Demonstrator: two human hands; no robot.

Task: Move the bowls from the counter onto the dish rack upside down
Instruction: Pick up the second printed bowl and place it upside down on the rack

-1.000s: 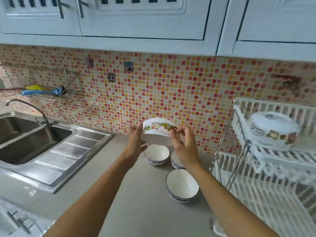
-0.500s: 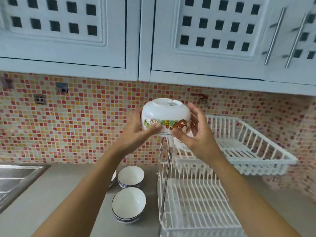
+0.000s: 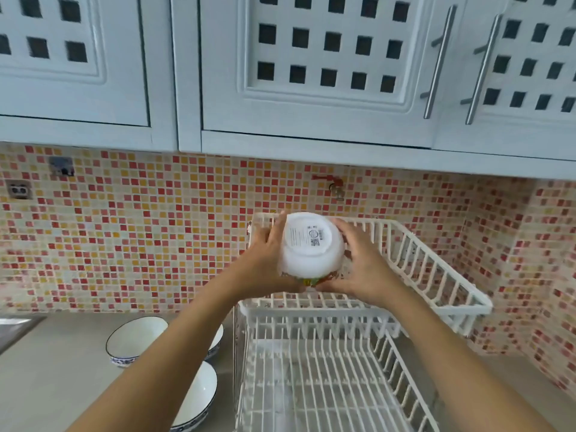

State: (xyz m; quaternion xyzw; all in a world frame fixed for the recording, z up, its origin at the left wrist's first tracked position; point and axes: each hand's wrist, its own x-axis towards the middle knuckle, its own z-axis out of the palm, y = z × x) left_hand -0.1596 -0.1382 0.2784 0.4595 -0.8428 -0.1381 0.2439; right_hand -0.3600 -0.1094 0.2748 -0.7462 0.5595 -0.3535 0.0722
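Note:
A white bowl with a cartoon print [image 3: 310,249] is upside down, base with a label facing me, over the left part of the upper tier of the white dish rack [image 3: 436,272]. My left hand [image 3: 268,260] grips its left side and my right hand [image 3: 361,266] grips its right side. Whether the bowl's rim touches the tier is hidden by my hands. Three white bowls with blue rims stand upright on the counter left of the rack: one at the back left [image 3: 135,339], one mostly behind my left arm [image 3: 216,339], one at the front [image 3: 194,400].
The rack's lower tier [image 3: 318,385] lies below the upper one. The grey counter [image 3: 46,385] runs left to a steel sink edge [image 3: 15,328]. The mosaic tile wall has a red tap [image 3: 335,185] behind the rack. White cupboards [image 3: 311,73] hang overhead.
The bowl went from upright above the counter to flipped upside down, and both hands carried it right and down over the rack's upper tier. My view has turned right, toward the rack.

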